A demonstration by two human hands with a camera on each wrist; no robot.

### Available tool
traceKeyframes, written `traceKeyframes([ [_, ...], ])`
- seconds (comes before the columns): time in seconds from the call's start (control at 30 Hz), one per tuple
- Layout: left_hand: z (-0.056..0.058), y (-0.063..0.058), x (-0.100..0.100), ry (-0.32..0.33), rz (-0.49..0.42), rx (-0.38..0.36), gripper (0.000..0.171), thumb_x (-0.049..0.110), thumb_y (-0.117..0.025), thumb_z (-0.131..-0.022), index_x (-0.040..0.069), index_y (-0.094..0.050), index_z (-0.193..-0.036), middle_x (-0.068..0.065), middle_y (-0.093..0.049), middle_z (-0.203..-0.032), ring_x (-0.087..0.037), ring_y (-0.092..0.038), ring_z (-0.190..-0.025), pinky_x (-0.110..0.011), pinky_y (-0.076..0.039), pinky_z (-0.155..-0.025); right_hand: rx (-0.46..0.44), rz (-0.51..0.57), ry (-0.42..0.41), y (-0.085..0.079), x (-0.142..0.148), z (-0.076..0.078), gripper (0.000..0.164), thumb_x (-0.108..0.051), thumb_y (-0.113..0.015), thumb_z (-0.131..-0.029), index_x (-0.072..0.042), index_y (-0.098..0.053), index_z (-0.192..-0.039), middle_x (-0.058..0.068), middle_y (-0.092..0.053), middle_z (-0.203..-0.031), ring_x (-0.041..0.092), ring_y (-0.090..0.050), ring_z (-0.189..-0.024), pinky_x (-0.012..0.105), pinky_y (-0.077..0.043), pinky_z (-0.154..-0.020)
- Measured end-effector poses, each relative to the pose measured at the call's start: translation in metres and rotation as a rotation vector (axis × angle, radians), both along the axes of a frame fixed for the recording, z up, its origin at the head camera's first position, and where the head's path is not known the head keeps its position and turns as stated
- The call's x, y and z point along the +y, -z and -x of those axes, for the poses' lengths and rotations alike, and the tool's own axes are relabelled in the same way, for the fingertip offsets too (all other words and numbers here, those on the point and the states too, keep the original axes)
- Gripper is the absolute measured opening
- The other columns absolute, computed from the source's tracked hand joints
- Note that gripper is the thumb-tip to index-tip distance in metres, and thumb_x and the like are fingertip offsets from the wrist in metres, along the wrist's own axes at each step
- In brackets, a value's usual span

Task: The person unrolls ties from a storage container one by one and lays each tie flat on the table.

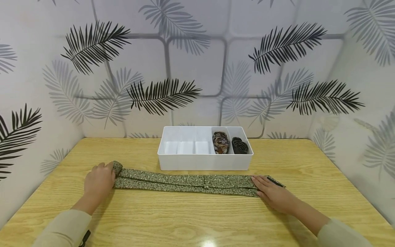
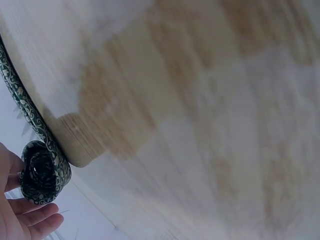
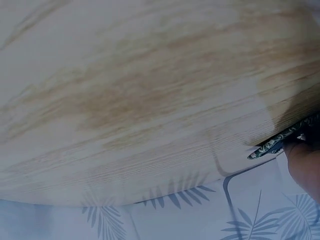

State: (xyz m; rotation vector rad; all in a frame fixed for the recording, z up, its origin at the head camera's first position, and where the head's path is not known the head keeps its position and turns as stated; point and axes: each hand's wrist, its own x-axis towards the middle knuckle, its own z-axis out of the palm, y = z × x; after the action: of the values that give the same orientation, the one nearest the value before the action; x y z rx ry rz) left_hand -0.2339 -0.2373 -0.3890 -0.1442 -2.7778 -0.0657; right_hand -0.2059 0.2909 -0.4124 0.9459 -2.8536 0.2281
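Observation:
A green patterned necktie [image 1: 185,183] stretches sideways across the table, folded lengthwise with its seam facing up. Its left end is wound into a small roll [image 2: 37,172], which my left hand [image 1: 99,180] grips between thumb and fingers. At the other end my right hand [image 1: 276,193] rests on the fabric with fingers extended, pressing it to the table. The pointed tip, with a dark patch, pokes out past those fingers. In the right wrist view only part of the right hand [image 3: 305,167] shows, at the edge.
Behind the necktie stands a white divided box [image 1: 203,163]. Its two right compartments hold a brown patterned rolled tie [image 1: 220,142] and a dark rolled tie [image 1: 239,145]; the other compartments show bare bottoms. A leaf-patterned wall [image 1: 197,68] borders the wooden table [image 1: 172,219] at the back.

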Motion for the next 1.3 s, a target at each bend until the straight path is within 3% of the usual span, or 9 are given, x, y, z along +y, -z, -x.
traceKeyframes([
  [0.1, 0.001, -0.001, 0.000, -0.014, 0.000, -0.027, 0.038, 0.017, -0.058, -0.090, -0.012, -0.057, -0.114, -0.034, -0.060, -0.099, -0.046, -0.059, -0.084, -0.049, -0.054, -0.059, -0.009, 0.011, 0.008, -0.001, 0.001, -0.001, 0.045, -0.014, -0.048, -0.096, 0.007, -0.042, -0.135, 0.026, -0.043, -0.138, 0.045, -0.040, -0.126, 0.053, -0.040, -0.100],
  [0.27, 0.004, -0.001, -0.003, -0.046, 0.000, -0.075, 0.051, 0.030, -0.061, -0.088, -0.016, -0.057, -0.109, -0.032, -0.059, -0.089, -0.045, -0.058, -0.079, -0.047, -0.051, -0.054, -0.043, 0.008, 0.024, -0.001, 0.002, -0.001, 0.045, -0.014, -0.047, -0.097, 0.007, -0.040, -0.137, 0.026, -0.042, -0.140, 0.045, -0.038, -0.128, 0.053, -0.038, -0.101],
  [0.5, 0.006, -0.004, -0.006, -0.074, -0.015, -0.113, 0.040, 0.021, -0.056, -0.090, -0.018, -0.056, -0.099, -0.033, -0.058, -0.085, -0.044, -0.057, -0.078, -0.050, -0.052, -0.057, -0.054, 0.005, 0.028, -0.002, 0.003, 0.000, 0.046, -0.016, -0.046, -0.097, 0.005, -0.040, -0.137, 0.025, -0.041, -0.140, 0.045, -0.038, -0.128, 0.053, -0.038, -0.101],
  [0.73, 0.006, -0.003, -0.010, -0.068, 0.019, -0.063, 0.032, 0.009, -0.055, -0.088, -0.012, -0.055, -0.112, -0.033, -0.058, -0.092, -0.044, -0.057, -0.079, -0.049, -0.054, -0.059, -0.066, 0.004, 0.033, -0.003, 0.005, -0.001, 0.046, -0.016, -0.046, -0.097, 0.006, -0.040, -0.137, 0.025, -0.041, -0.141, 0.045, -0.038, -0.128, 0.053, -0.038, -0.102],
  [0.87, 0.008, -0.003, -0.013, -0.069, 0.009, -0.081, 0.034, 0.004, -0.054, -0.086, -0.010, -0.055, -0.117, -0.034, -0.057, -0.097, -0.046, -0.057, -0.083, -0.050, -0.053, -0.061, -0.064, 0.005, 0.037, -0.004, 0.006, -0.001, 0.045, -0.016, -0.047, -0.097, 0.006, -0.041, -0.136, 0.025, -0.041, -0.141, 0.045, -0.038, -0.128, 0.053, -0.038, -0.101],
  [1.0, 0.009, -0.003, -0.015, -0.088, -0.002, -0.097, 0.034, 0.013, -0.053, -0.090, -0.013, -0.056, -0.113, -0.034, -0.058, -0.093, -0.046, -0.057, -0.082, -0.050, -0.053, -0.060, -0.059, 0.009, 0.039, -0.004, 0.007, -0.001, 0.045, -0.016, -0.047, -0.097, 0.006, -0.041, -0.136, 0.025, -0.042, -0.140, 0.045, -0.039, -0.128, 0.053, -0.039, -0.101],
  [1.13, 0.009, -0.003, -0.018, -0.118, -0.015, -0.137, 0.046, 0.026, -0.057, -0.091, -0.018, -0.055, -0.104, -0.030, -0.056, -0.082, -0.043, -0.057, -0.075, -0.047, -0.051, -0.053, -0.047, 0.007, 0.040, -0.004, 0.008, -0.002, 0.045, -0.016, -0.048, -0.096, 0.006, -0.042, -0.136, 0.025, -0.043, -0.139, 0.045, -0.040, -0.127, 0.053, -0.040, -0.100],
  [1.3, 0.011, -0.003, -0.026, -0.157, -0.039, -0.202, 0.048, 0.027, -0.055, -0.092, -0.020, -0.053, -0.102, -0.031, -0.054, -0.082, -0.043, -0.055, -0.074, -0.048, -0.049, -0.052, -0.037, 0.007, 0.031, -0.003, 0.011, -0.001, 0.045, -0.015, -0.049, -0.096, 0.007, -0.043, -0.135, 0.025, -0.044, -0.138, 0.045, -0.041, -0.126, 0.052, -0.040, -0.099],
])
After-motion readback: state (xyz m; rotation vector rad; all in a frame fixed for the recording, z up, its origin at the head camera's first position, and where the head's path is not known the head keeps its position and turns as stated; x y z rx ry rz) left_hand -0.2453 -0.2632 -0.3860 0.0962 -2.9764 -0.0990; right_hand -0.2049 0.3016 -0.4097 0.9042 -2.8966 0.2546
